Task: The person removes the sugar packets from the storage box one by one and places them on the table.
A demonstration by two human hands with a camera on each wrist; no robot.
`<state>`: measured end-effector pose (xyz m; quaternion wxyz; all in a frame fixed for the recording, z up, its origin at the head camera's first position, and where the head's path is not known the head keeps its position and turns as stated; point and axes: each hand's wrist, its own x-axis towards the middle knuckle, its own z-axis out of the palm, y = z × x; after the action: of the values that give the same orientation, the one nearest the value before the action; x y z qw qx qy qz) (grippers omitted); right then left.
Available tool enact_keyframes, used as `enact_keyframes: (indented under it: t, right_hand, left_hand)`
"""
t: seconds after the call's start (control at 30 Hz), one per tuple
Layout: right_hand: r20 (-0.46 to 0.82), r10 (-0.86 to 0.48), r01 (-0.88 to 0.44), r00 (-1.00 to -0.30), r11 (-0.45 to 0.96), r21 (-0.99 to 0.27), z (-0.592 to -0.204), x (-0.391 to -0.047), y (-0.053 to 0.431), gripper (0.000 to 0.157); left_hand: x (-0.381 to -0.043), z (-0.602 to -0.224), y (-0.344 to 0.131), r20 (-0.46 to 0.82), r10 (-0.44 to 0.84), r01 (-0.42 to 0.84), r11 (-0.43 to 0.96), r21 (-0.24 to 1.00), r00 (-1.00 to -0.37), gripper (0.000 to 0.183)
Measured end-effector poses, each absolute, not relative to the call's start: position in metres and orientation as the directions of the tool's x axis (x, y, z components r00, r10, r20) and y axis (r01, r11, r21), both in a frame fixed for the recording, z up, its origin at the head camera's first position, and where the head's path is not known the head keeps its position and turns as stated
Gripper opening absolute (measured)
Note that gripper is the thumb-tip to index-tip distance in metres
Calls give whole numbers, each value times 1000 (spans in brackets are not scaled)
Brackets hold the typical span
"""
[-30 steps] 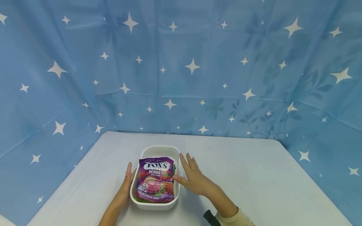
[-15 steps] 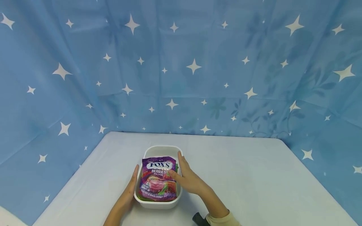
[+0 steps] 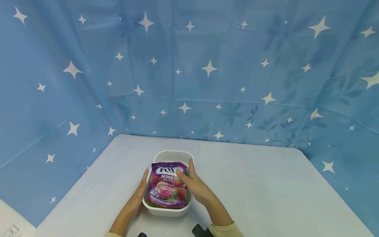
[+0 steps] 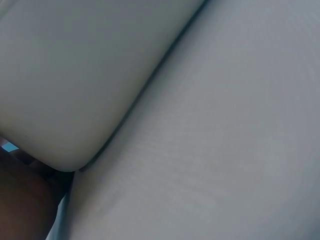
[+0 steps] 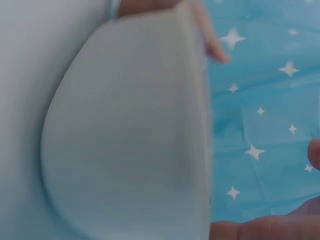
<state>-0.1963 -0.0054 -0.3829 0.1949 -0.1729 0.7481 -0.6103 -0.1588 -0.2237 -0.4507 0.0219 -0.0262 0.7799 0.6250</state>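
A white plastic tub [image 3: 167,212] with rounded corners stands on the table, holding a purple bag of Fox's Berries candy [image 3: 167,186]. Some green shows beneath the bag. Along the tub's left wall lies my left hand [image 3: 137,199], its visible fingers straight. My right hand [image 3: 199,187] is at the right wall; its thumb reaches over the bag's upper right part. In the right wrist view that thumb [image 5: 314,152] stands apart from the tub wall [image 5: 125,125], while the fingers meet it low down. The left wrist view shows only part of the hand [image 4: 25,200] beside the tub.
The tub stands on a white table [image 3: 260,184] with rounded far corners. A blue curtain [image 3: 189,82] with white stars hangs behind and along the sides. A white object with a line drawing [image 3: 12,230] shows at the lower left corner. Dark devices sit near both wrists.
My right hand has come in from beside the tub to its right wall, with the thumb now over the bag. The left hand stays at the left wall. The whole view has shifted slightly.
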Motion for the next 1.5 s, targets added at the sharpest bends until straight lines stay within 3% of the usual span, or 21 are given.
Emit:
enact_keyframes:
  t: [0.17,0.53,0.83,1.27,1.5]
  right_hand:
    - [-151,-503,108,-851,113,-988,-382,-196,-6,93]
    - [-157,-545,147,-824,62,-987,-384,-200,-4,94]
    - [-147,-615,131,-775,71,-989,-377,-198,-4,80]
    - [-165,-631,139,-758,91,-986,-378,-189,-13,80]
    - [-168,-587,89,-792,161,-983,-380,-185,-17,87]
  left_hand:
    - [-162,-451,-223,-63,-16,-65,231,971,-998,63]
    - [-162,-446,-223,-39,-21,-43,248,968,-999,62]
    - [-161,-447,-222,-41,-29,-47,245,968,-999,62]
    - [-161,-449,-224,-32,-14,-35,234,972,-999,58]
    - [-162,-449,-225,-37,-9,-38,239,970,-999,56]
